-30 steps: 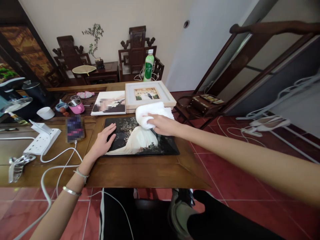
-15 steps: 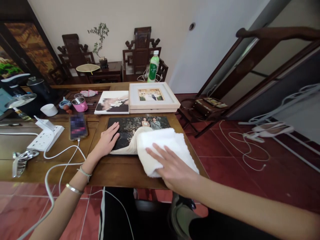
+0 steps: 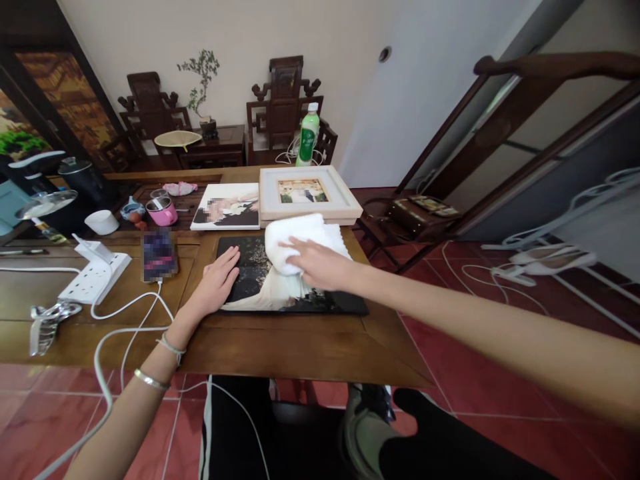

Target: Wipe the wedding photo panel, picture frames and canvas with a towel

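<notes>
A dark wedding photo panel lies flat on the wooden table. My left hand rests with fingers stretched on its left edge. A folded white towel covers the panel's upper middle, hiding the couple in the print. On top of the towel, my right hand presses down and holds it against the surface. The pale dress and the dark lower right of the print show below the cloth.
Behind the panel lie a white-edged photo print and a light-framed picture, with a green bottle beyond. To the left are a phone, a power strip, a hair clip, a pink mug and trailing cables.
My right hand has slid the towel away from me and slightly left, from the panel's lower right to its upper middle. My left hand has stayed on the left edge.
</notes>
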The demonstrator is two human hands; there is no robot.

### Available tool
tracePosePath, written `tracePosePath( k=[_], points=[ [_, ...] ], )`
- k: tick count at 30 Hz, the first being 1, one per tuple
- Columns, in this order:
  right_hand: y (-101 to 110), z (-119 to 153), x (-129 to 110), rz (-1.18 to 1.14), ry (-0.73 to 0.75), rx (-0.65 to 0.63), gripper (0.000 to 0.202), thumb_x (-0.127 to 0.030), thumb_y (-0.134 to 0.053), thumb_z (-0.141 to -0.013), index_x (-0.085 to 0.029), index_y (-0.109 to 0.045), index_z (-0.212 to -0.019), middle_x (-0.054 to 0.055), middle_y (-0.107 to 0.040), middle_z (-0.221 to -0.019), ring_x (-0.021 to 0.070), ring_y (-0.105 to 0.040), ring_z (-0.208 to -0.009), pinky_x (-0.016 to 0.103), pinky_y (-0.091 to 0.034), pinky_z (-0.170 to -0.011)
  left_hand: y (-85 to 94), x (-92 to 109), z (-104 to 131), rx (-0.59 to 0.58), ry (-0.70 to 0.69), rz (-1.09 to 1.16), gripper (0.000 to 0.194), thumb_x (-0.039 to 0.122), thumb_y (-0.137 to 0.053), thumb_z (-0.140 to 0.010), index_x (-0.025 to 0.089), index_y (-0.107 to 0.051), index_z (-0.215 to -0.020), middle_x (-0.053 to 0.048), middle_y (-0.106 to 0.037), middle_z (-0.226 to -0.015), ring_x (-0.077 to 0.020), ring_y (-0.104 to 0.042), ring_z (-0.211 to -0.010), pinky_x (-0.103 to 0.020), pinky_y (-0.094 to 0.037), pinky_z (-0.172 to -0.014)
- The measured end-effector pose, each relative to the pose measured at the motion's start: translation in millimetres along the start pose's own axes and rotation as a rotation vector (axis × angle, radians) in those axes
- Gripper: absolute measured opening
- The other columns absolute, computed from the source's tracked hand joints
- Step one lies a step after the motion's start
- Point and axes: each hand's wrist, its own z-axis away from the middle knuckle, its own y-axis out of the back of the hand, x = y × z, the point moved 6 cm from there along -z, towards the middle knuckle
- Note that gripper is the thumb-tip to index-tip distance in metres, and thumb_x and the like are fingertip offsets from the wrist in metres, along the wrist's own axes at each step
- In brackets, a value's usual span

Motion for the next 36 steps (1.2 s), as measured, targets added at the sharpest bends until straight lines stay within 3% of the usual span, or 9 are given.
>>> tracePosePath(
  k=[3, 6, 12, 17, 20, 23, 28, 32, 36],
  points=[
    [4, -18, 17, 0.001, -0.032, 0.016, 0.042, 0.002, -0.044, -0.071, -0.007, -0.065, -0.106, 0.022, -0.050, -0.136, 0.0342, -0.049, -0.124, 0.045, -0.048, -0.092, 0.2, -1, 0, 0.001, -0.004, 0.008, 0.048, 0.034, -0.029, -0.097, 0.018, -0.042, -0.140, -0.011, -0.036, -0.152, -0.0230, -0.028, -0.143, -0.051, -0.025, -0.113],
    [4, -18, 14, 0.005, -0.054, 0.027, 0.042, 0.002, -0.044, -0.072, -0.007, -0.065, -0.107, 0.022, -0.052, -0.133, 0.0345, -0.049, -0.123, 0.045, -0.048, -0.092, 0.7, -2, 0, 0.011, 0.012, 0.008, 0.047, 0.033, -0.030, -0.097, 0.019, -0.042, -0.140, -0.011, -0.037, -0.152, -0.0227, -0.028, -0.142, -0.050, -0.025, -0.113],
    [-4, 30, -48, -0.045, -0.063, -0.070, 0.046, -0.001, -0.049, -0.074, -0.010, -0.066, -0.116, 0.019, -0.033, -0.151, 0.0410, -0.023, -0.139, 0.059, -0.028, -0.108, 1.0, 0, 1, 0.022, 0.019, 0.004, 0.047, 0.030, -0.031, -0.096, 0.018, -0.041, -0.140, -0.011, -0.037, -0.152, -0.0219, -0.029, -0.142, -0.049, -0.026, -0.113],
    [-6, 74, -108, -0.160, 0.006, -0.161, 0.036, -0.010, -0.059, -0.073, -0.015, -0.072, -0.106, 0.019, -0.029, -0.153, 0.0462, -0.017, -0.139, 0.065, -0.023, -0.107, 1.0, 1, 1, 0.009, 0.018, 0.008, 0.046, 0.030, -0.031, -0.096, 0.018, -0.042, -0.139, -0.011, -0.036, -0.152, -0.0221, -0.027, -0.143, -0.050, -0.025, -0.113],
    [-3, 80, -120, -0.192, 0.039, -0.168, 0.034, -0.012, -0.060, -0.072, -0.016, -0.072, -0.104, 0.018, -0.030, -0.152, 0.0455, -0.017, -0.139, 0.065, -0.023, -0.108, 0.5, 1, 1, -0.002, 0.022, 0.002, 0.047, 0.030, -0.030, -0.096, 0.017, -0.041, -0.140, -0.012, -0.034, -0.153, -0.0226, -0.026, -0.143, -0.050, -0.025, -0.113],
    [0, 68, -105, -0.215, 0.021, -0.166, 0.040, -0.005, -0.054, -0.073, -0.015, -0.071, -0.108, 0.018, -0.033, -0.151, 0.0425, -0.021, -0.139, 0.061, -0.027, -0.107, 0.3, 1, 0, -0.003, 0.028, -0.008, 0.048, 0.030, -0.030, -0.096, 0.017, -0.040, -0.141, -0.012, -0.032, -0.154, -0.0227, -0.026, -0.143, -0.050, -0.026, -0.113],
    [9, 22, -49, -0.180, 0.009, -0.053, 0.048, 0.003, -0.046, -0.069, -0.011, -0.067, -0.109, 0.019, -0.043, -0.145, 0.0370, -0.033, -0.136, 0.051, -0.038, -0.103, 0.4, 1, 1, -0.010, 0.030, -0.021, 0.047, 0.030, -0.030, -0.096, 0.017, -0.041, -0.140, -0.012, -0.034, -0.153, -0.0227, -0.027, -0.143, -0.051, -0.026, -0.112],
    [12, -15, 0, -0.164, -0.010, -0.087, 0.042, 0.001, -0.044, -0.070, -0.010, -0.065, -0.105, 0.021, -0.063, -0.116, 0.0299, -0.059, -0.110, 0.037, -0.047, -0.084, 1.0, 1, 1, -0.003, 0.021, -0.015, 0.047, 0.030, -0.031, -0.096, 0.018, -0.041, -0.140, -0.011, -0.035, -0.152, -0.0224, -0.028, -0.143, -0.050, -0.027, -0.112],
    [14, -38, 30, -0.099, -0.042, -0.105, 0.042, -0.002, -0.044, -0.073, -0.011, -0.063, -0.109, 0.017, -0.067, -0.098, 0.0271, -0.062, -0.094, 0.032, -0.045, -0.075, 0.6, 1, 1, 0.005, -0.003, -0.007, 0.048, 0.031, -0.031, -0.096, 0.018, -0.041, -0.140, -0.011, -0.036, -0.152, -0.0222, -0.029, -0.142, -0.050, -0.026, -0.113]
  ],
)
